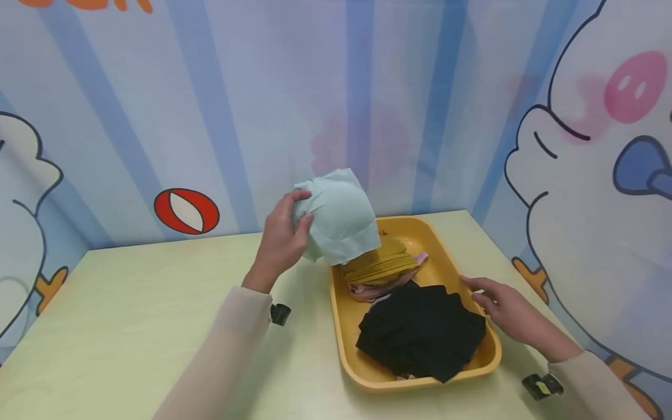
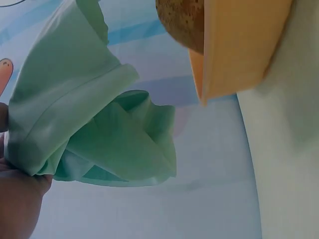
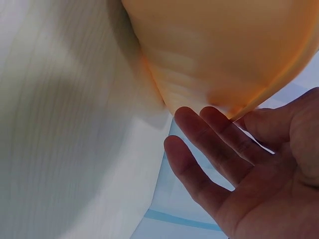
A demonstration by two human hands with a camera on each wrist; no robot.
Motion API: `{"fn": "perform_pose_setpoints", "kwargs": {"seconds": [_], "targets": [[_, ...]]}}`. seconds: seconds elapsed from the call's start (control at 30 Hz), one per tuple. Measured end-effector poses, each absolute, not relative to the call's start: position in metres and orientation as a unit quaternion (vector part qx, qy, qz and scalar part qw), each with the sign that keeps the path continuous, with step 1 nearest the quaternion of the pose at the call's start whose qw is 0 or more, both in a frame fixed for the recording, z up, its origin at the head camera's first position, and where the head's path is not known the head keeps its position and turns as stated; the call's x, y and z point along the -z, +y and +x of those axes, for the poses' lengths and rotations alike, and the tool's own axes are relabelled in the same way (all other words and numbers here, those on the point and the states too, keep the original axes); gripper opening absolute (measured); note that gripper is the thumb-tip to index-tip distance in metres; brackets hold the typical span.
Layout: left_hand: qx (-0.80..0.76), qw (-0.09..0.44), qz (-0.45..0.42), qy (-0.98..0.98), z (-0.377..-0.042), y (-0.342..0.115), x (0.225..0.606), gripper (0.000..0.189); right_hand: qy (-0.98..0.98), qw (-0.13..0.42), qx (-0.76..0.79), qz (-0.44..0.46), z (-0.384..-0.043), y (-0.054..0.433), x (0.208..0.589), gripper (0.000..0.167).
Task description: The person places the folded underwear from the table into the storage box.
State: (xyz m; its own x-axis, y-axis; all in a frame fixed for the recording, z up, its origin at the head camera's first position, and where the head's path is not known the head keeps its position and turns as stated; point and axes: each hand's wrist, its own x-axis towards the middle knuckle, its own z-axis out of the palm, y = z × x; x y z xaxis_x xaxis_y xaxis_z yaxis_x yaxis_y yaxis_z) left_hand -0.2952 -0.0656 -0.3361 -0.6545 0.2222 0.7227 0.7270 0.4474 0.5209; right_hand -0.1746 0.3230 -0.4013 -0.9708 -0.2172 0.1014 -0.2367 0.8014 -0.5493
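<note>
My left hand pinches the left edge of a pale mint garment of thin, smooth cloth. It hangs raised over the far left of a yellow tray; its folds hang loose in the left wrist view. In the tray lie a mustard-yellow garment, a pink garment partly under it, and a crumpled black garment nearer me. At the tray's right rim is my right hand, fingers loosely extended and holding nothing; its fingertips are by the tray's outer wall in the right wrist view.
The tray stands on a pale yellow-green table, right of its middle. Behind and beside the table hangs a blue-striped cloth backdrop with cartoon figures and a red-and-white ball printed on it.
</note>
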Motion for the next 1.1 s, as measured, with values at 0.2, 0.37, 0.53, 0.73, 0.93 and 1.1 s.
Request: {"fn": "perform_pose_setpoints", "kwargs": {"seconds": [0.2,0.37,0.53,0.73,0.93,1.1], "targets": [[0.408,0.260,-0.305,-0.820,-0.301,-0.036,0.337,0.034,-0.948,0.015,-0.293,0.120,-0.176,0.318,0.401,0.038],[0.382,0.216,-0.297,-0.848,-0.307,-0.015,0.339,0.034,-0.948,0.015,-0.293,0.120,-0.176,0.313,0.400,0.039],[0.338,0.123,-0.241,-0.902,-0.312,0.001,0.346,0.032,-0.950,0.017,-0.289,0.116,-0.176,0.308,0.400,0.038],[0.259,0.016,-0.190,-0.947,-0.309,0.003,0.353,0.034,-0.948,0.022,-0.292,0.126,-0.175,0.307,0.400,0.038],[0.260,-0.001,-0.190,-0.947,-0.308,-0.007,0.356,0.041,-0.946,0.020,-0.292,0.139,-0.180,0.307,0.400,0.039],[0.251,0.010,-0.188,-0.950,-0.309,-0.012,0.354,0.046,-0.947,0.019,-0.290,0.141,-0.182,0.307,0.401,0.038]]}}
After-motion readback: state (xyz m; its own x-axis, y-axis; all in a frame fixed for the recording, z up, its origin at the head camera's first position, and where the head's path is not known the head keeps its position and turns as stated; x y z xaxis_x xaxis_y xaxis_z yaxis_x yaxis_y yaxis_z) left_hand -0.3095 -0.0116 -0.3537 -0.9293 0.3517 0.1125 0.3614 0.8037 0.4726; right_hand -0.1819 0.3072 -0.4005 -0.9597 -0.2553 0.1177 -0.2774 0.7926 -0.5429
